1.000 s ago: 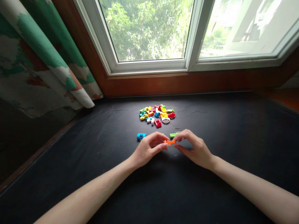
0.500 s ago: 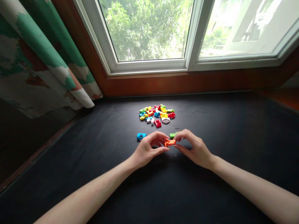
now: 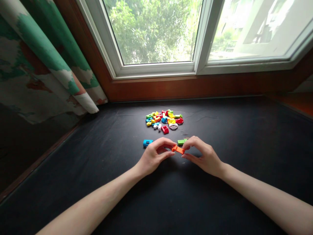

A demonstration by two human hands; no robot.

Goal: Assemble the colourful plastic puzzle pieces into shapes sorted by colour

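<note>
A small orange plastic toy piece point(image 3: 178, 149) is held between both hands just above the black surface. My left hand point(image 3: 156, 152) pinches its left end between thumb and fingers. At its right end, the thumb and forefinger of my right hand point(image 3: 199, 152) close on it. Behind the right fingertips lies a green piece point(image 3: 181, 142), partly covered by that hand. A blue piece point(image 3: 147, 143) with a slot in its top rests just beyond my left hand.
Farther back on the black tabletop point(image 3: 117, 130) lies a pile of small coloured pieces, with a red piece point(image 3: 165, 130) and a white piece point(image 3: 173, 126) at its near side. A patterned curtain point(image 3: 80, 85) hangs at the left. Beyond the table is a window point(image 3: 156, 69).
The orange piece has been turned between my fingers, so that a flatter, smoother side faces up and it slants down to the right. Both hands have stayed nearly in place.
</note>
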